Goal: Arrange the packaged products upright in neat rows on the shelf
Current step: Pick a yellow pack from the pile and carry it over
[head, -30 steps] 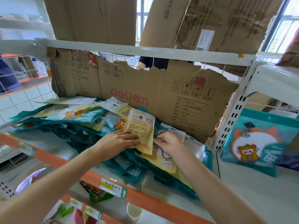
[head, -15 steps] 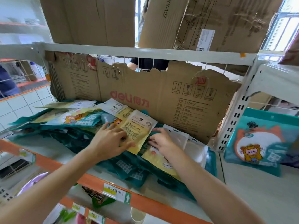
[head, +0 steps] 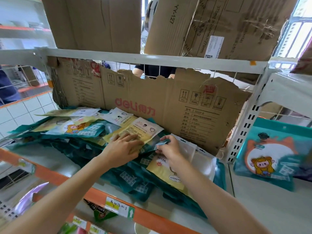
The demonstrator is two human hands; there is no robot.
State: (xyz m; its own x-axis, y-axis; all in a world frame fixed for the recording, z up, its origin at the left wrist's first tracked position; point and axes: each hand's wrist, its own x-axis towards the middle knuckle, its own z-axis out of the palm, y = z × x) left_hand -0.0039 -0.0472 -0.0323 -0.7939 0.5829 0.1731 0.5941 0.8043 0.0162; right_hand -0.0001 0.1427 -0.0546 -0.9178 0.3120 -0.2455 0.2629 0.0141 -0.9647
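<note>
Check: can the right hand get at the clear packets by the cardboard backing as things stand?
Probably yes. The right hand pinches a teal packet edge just beside the clear packets, which lie on top, uncovered.

Glossy plastic packets (head: 81, 130); matt, torn corrugated cardboard (head: 168, 105) behind; smooth painted metal shelf (head: 263, 208).

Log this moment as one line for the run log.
left hand: flat on yellow packet | right hand: pinching teal packet edge | packets: lying in a heap, none upright | shelf: rows not started
</note>
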